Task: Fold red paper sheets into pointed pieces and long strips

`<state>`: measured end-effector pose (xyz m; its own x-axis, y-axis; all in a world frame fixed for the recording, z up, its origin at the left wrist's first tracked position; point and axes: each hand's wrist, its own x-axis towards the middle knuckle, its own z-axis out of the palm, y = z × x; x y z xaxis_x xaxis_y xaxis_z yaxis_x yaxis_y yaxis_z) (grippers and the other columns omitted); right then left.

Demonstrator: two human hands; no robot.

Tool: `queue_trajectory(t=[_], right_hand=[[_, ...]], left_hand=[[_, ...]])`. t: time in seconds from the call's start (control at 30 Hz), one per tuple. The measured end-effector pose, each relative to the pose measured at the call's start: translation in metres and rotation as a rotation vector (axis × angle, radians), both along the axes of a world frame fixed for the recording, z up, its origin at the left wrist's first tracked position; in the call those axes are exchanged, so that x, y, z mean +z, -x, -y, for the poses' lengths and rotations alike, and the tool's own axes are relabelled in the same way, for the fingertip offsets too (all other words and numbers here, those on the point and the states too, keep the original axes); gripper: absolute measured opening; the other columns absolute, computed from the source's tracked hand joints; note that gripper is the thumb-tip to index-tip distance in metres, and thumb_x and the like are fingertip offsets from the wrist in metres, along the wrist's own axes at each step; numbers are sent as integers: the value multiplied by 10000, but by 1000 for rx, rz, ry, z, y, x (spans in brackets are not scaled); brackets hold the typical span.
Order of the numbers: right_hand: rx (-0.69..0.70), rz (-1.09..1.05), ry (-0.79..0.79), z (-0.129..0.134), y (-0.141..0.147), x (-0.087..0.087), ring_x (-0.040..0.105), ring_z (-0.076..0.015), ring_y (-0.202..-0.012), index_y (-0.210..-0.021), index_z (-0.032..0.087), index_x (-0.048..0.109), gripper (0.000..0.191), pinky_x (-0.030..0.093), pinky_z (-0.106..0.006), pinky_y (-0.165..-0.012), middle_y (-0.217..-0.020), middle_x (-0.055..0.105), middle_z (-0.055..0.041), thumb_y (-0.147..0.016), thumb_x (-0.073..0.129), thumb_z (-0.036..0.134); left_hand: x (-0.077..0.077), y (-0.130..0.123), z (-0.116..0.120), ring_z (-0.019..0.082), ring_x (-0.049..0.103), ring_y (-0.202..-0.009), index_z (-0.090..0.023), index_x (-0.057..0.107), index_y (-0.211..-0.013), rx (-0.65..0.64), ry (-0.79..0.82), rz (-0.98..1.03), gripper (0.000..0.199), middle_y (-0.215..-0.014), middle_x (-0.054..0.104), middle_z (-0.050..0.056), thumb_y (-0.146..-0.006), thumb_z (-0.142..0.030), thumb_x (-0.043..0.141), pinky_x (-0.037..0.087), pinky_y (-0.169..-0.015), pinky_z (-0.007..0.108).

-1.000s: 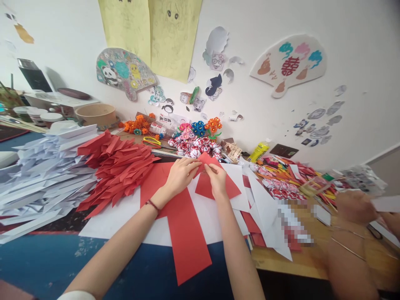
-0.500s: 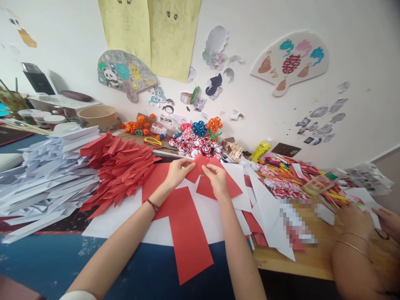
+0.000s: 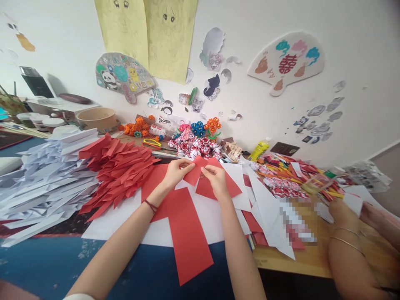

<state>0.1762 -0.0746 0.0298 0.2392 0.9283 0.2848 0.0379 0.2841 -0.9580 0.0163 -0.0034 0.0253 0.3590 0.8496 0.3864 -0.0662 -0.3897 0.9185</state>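
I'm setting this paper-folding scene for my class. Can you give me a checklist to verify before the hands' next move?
1. Left hand grips the small red paper: ok, pinched near its left side.
2. Right hand is on the same paper: ok, fingertips at its right edge.
3. Creases in that paper are sharp: cannot tell, too small and partly covered.
4. Loose red sheet lies away from the hands: not ok, the right hand overlaps it in view.
5. Red folded pile is apart from the left hand: ok, off to its left.
6. Co-worker's hand is apart from the work: ok, far right.
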Motion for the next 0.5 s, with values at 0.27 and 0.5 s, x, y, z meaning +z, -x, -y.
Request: queue_trajectory(t=[0.27, 0.5], right_hand=[[128, 15, 42, 5, 2, 5, 590, -165, -620, -671, 163, 664, 230, 506, -300, -633, -665, 633, -27, -737, 712, 379], [138, 55, 50, 5, -1, 2, 607, -177, -689, -725, 162, 687, 209, 502, -303, -682, -729, 660, -42, -726, 731, 367]], left_hand=[[6, 0, 3, 146, 597, -675, -118, 668, -741, 12, 92, 91, 342, -731, 665, 56, -703, -454, 720, 459, -642, 243], [9, 0, 2, 155, 611, -756, -129, 686, -793, 22, 46, 116, 307, -812, 677, 59, -743, -432, 692, 472, -715, 257]])
